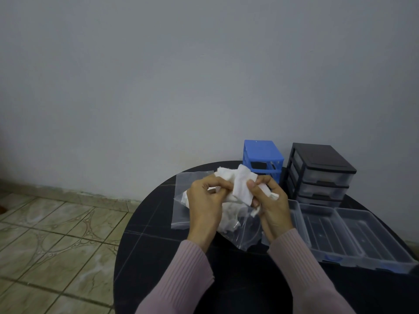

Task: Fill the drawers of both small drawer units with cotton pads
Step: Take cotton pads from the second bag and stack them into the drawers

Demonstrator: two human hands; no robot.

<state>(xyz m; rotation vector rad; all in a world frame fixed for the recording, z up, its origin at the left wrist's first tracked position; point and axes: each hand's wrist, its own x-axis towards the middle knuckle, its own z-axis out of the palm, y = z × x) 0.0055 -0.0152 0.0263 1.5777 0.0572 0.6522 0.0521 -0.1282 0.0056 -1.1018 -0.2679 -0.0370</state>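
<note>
A round black table (145,245) stands against a plain grey wall (158,75) over patterned beige floor tiles (52,241); at its far edge a blue drawer unit (263,158) sits just left of a black drawer unit (319,171), and in front of the black unit lie three clear drawers (353,236), pulled out and side by side. In front of the blue unit, white cotton pads (243,185), soft and crumpled, are bunched above clear plastic bags (183,200) that hold more. The left hand (207,200) and right hand (271,200), in pink ribbed sleeves (181,279), both pinch the pads with curled fingers.
</note>
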